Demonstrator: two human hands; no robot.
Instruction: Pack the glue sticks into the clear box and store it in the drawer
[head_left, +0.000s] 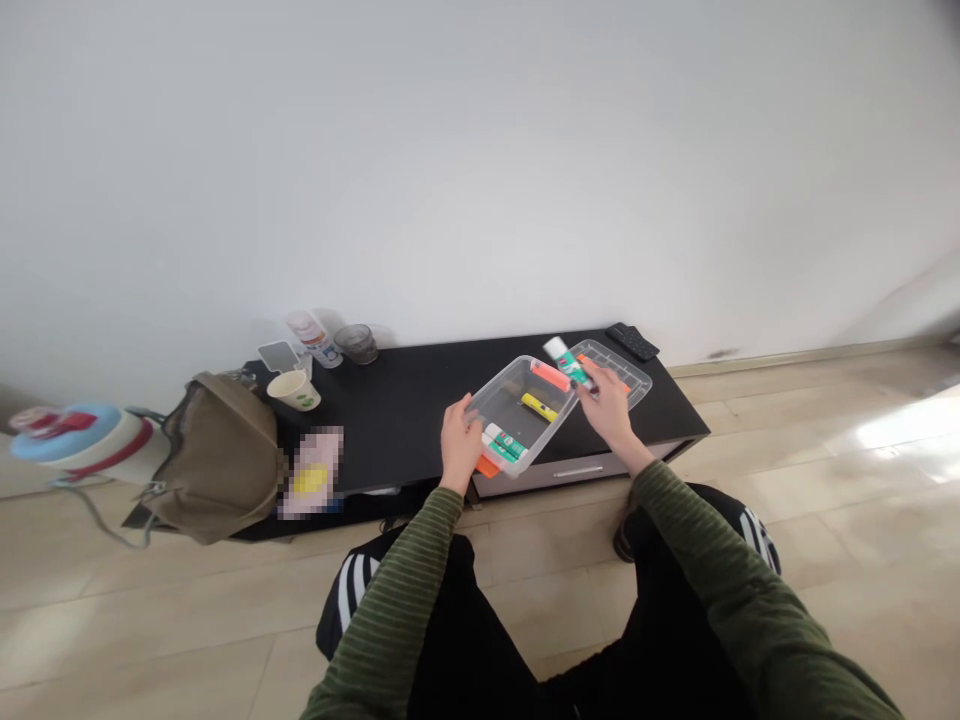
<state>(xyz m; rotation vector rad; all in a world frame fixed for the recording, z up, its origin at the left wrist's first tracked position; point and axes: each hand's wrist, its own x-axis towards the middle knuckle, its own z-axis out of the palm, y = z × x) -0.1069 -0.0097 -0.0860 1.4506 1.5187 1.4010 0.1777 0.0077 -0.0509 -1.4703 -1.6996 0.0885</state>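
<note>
My left hand (460, 442) grips the near left side of a clear plastic box (489, 398) with orange clasps, which is tilted above the black cabinet. Inside the box lie green-and-white glue sticks (507, 442) at the near end and a yellow tube (538, 406) toward the far side. Just past the box's right edge, my right hand (609, 408) is closed around another green-and-white glue stick (568, 362), its white cap pointing up and left. Partly behind that hand, the clear lid (637, 380) with orange parts rests on the cabinet.
The black cabinet (409, 400) stands against a white wall. A black remote control (632, 341) lies at its far right. On the left are a brown bag (221, 460), a paper cup (294, 391), a glass (356, 344), a spray can (315, 340) and a white-and-blue appliance (90, 440).
</note>
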